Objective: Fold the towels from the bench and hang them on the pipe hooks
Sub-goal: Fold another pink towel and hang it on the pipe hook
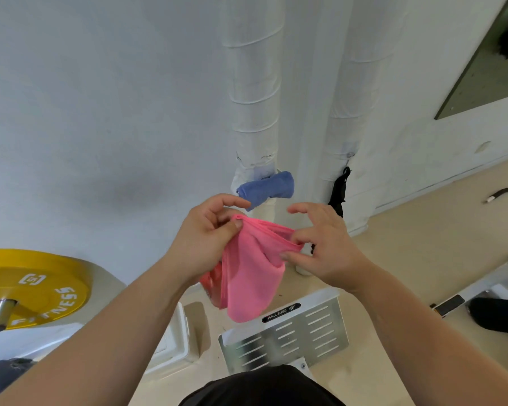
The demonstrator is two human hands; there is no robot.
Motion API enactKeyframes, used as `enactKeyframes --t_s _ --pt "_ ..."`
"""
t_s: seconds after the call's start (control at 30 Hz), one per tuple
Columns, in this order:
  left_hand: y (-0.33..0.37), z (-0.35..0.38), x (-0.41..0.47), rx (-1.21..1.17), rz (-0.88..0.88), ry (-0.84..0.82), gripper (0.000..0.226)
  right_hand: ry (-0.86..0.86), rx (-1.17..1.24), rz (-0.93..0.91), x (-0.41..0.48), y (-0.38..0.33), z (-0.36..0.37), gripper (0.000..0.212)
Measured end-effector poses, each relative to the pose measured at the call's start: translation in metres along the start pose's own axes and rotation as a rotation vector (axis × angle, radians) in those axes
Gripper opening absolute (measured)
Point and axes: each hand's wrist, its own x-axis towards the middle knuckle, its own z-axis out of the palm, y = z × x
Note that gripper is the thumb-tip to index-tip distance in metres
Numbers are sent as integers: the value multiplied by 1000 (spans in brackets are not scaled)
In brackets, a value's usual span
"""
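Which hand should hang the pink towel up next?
Probably the right hand: it pinches the pink cloth towel nearest the right white pipe; the left pipe already holds a blue cloth towel.

Both hands are up in the middle, left hand [208, 238] and right hand [326, 247] each pinching a top end of the towel [252, 276], which hangs between them above the slotted metal plate [288, 332]. Behind, two pipes run up the wall side by side: left pipe [252, 83] has a folded towel [266, 189] on it, right pipe [349, 98] has a strap [339, 191]. Weight plate [35, 285] sits lower left, mirror [487, 68] upper right.
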Motion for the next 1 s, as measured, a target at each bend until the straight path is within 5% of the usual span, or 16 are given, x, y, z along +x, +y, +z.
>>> enactKeyframes --t_s 0.27,0.5,0.63,0.8,1.0 --pt "-5 -5 5 207 54 19 37 -35 402 41 12 -8 -40 25" --pt "42 -8 13 208 3 -571 77 22 818 99 12 -18 -57 35" --pt "70 8 29 319 -32 -836 72 39 920 71 12 -18 -62 31" --pt "77 32 43 369 -80 -665 17 20 992 92 12 -10 -65 24" --pt "56 41 44 275 -136 -380 28 -226 1097 160 -8 24 -44 16"
